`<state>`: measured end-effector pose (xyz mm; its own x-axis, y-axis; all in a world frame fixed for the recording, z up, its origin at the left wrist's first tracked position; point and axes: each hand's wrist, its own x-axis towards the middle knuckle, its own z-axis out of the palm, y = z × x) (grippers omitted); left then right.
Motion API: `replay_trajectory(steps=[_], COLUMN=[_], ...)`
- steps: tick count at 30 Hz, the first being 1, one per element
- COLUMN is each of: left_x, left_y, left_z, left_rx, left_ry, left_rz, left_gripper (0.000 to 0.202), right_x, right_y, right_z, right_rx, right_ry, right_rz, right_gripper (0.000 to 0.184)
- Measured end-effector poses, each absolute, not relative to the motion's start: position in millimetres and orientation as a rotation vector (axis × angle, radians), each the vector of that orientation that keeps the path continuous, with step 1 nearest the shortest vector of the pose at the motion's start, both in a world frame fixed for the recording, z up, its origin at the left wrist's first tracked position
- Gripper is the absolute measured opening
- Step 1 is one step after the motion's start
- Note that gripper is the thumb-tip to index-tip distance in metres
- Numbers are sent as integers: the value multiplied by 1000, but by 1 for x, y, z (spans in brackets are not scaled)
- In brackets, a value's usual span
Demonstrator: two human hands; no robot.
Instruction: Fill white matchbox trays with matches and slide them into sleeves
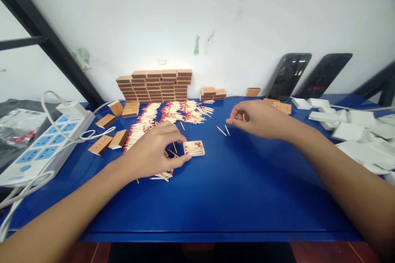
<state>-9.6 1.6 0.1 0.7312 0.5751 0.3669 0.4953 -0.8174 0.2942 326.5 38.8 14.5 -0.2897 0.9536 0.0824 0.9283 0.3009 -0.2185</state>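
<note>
My left hand [157,148] grips the left end of a small white matchbox tray [199,154] between thumb and fingers. Red-tipped matches [194,147] lie inside the tray. Partly beneath and behind this hand spreads a large pile of loose matches [148,115], some of them hidden. To the right, my right hand [253,119] hovers above the table with its fingers curled together; whatever may be in them is hidden. Two single matches [224,130] lie on the blue tabletop just left of its fingertips.
Matchboxes are stacked [154,86] against the wall, with a few loose matchboxes [106,121] at left. A white power strip [46,144] with cables lies far left. Two phones [288,76] lean at the back right, near a heap of white trays [354,127].
</note>
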Motion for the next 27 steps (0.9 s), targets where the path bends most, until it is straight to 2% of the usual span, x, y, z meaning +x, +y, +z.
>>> replay_trajectory(steps=[4,7,9,15,19,27], left_x=[-9,-10,-10,-10,-10,-10], left_y=[2,3,3,3,2,1], left_z=[-1,-1,0,0,0,-1], left_rx=[2750,2765,2772,2776,2763,2794], left_ry=[876,873,880,876,877,856], left_rz=[642,643,650,643,663,657], left_gripper=[22,23,23,23,24,24], right_x=[320,322,326,332,314,280], right_y=[36,38,40,34,26,14], right_z=[7,6,8,26,26,8], right_rx=[-1686,-1539,-1532,-1815,-1887,-1921], right_ry=[-2459,-2507,-2549,-2525,-2346,-2311], right_rz=[229,296,375,593,508,317], right_gripper=[19,24,17,12,11,33])
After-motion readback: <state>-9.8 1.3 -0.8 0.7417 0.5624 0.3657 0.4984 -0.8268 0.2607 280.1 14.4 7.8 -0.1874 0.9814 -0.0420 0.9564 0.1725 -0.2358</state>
